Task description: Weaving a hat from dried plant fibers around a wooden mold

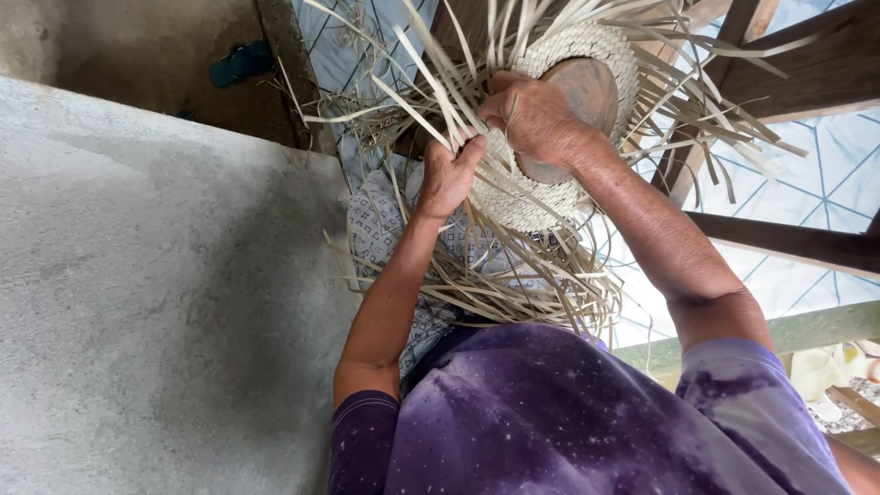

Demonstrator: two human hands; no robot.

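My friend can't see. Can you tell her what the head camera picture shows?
Two hands weave pale straw strips into a round woven piece shaped over a brown wooden form. The left hand pinches loose strips at its edge, and the right hand presses on the form. The person wears a purple shirt.

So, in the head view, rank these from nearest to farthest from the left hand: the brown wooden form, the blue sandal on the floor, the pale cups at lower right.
1. Brown wooden form: just right of the left hand, under the right hand.
2. Blue sandal: upper left, on the floor.
3. Pale cups: far lower right.
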